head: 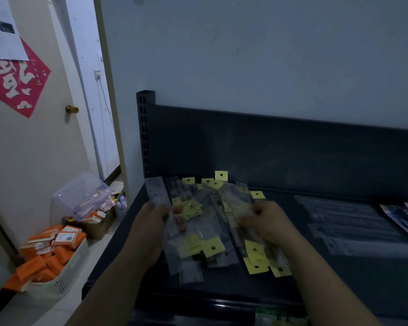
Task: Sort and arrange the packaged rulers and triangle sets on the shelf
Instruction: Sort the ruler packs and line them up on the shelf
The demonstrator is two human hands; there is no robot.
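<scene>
Floor, left: basket [64, 282] of orange boxes [57, 243]. Dark shelf [339, 184]: left hand [151, 222] gripping clear ruler packs [212, 222], yellow-tagged, heaped at shelf left; right hand [266, 223] curled onto the heap; flat clear packs [353, 222] lying further right.

Both hands [149, 222] on ruler pkgs [212, 222]

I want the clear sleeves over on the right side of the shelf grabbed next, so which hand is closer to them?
Right. The right hand rests on the yellow-tagged ruler pile, just left of the clear sleeves; the left hand is farther, at the pile's left edge.
</scene>
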